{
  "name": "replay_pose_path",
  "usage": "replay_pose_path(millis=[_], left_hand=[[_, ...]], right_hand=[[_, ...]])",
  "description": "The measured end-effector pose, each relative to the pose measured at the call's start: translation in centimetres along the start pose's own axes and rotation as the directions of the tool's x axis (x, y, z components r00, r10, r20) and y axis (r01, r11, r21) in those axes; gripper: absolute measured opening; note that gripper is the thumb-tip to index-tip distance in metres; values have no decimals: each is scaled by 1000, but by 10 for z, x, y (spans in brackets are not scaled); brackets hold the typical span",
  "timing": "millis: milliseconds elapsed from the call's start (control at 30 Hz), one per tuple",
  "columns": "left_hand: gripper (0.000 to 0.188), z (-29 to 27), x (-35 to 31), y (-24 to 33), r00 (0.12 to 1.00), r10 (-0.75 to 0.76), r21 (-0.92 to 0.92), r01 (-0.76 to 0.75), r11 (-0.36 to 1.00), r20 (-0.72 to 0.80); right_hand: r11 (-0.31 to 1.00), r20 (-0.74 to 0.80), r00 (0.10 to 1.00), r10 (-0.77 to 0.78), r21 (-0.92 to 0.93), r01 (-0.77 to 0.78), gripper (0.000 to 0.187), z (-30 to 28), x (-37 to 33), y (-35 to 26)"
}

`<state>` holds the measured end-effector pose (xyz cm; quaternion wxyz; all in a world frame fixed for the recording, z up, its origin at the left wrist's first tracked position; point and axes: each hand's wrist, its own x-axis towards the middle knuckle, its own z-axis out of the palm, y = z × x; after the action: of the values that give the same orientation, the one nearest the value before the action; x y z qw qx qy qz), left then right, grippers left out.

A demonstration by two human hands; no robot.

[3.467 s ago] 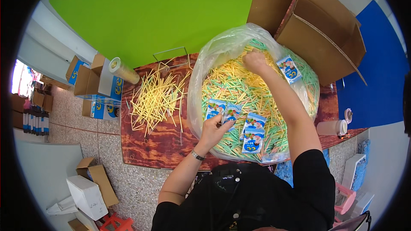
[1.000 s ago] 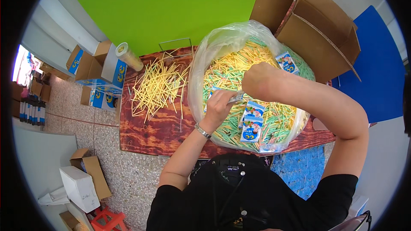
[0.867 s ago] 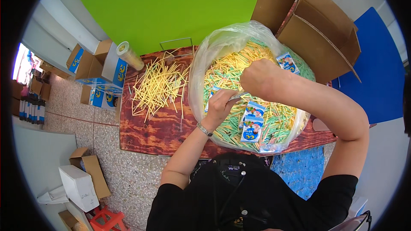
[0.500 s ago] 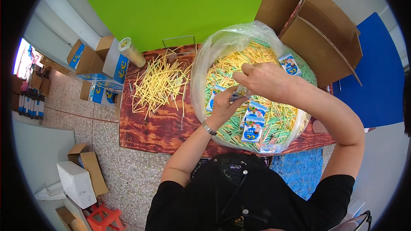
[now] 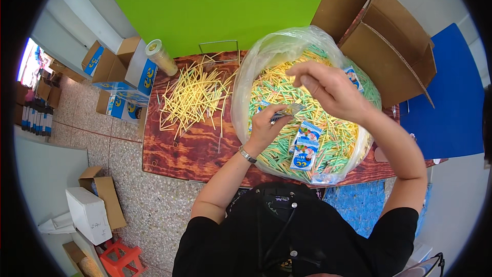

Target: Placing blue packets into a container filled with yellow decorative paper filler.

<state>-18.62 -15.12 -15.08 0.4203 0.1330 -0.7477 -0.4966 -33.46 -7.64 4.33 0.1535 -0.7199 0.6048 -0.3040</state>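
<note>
My left hand (image 5: 267, 126) pinches a small packet (image 5: 290, 112) by its lower part, held above a large clear plastic bag (image 5: 242, 92). The bag is full of thin yellow and green sticks (image 5: 277, 156). To the right of the packet hovers my right hand (image 5: 332, 88), holding nothing, its thumb apart from the bent fingers. Two blue-and-white packets (image 5: 304, 154) lie overlapping on the sticks in front of my hands. Another packet (image 5: 353, 78) rests at the bag's far right, partly behind my right hand. One more is mostly hidden behind my left hand.
Loose yellow sticks (image 5: 197, 97) are piled on the reddish wooden table (image 5: 169, 159), left of the bag. Behind them stand a clear cylinder (image 5: 161, 57) and a wire stand (image 5: 219, 51). An open cardboard box (image 5: 394, 46) stands at the back right. A red stool (image 5: 122, 257) is on the floor.
My right hand has come away from the packet, moving to the right, and its fingers have loosened. My left hand still holds the packet in nearly the same place.
</note>
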Motion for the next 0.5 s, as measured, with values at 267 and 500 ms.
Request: replay_pose_path(millis=[267,500], left_hand=[[32,1,-7,5,998,-57,1,57,998,23],[15,2,-11,3,998,-50,-41,51,998,35]], right_hand=[[959,-211,977,11,278,49,30,54,-15,17],[866,-60,977,-205,-477,153,51,63,-19,25]])
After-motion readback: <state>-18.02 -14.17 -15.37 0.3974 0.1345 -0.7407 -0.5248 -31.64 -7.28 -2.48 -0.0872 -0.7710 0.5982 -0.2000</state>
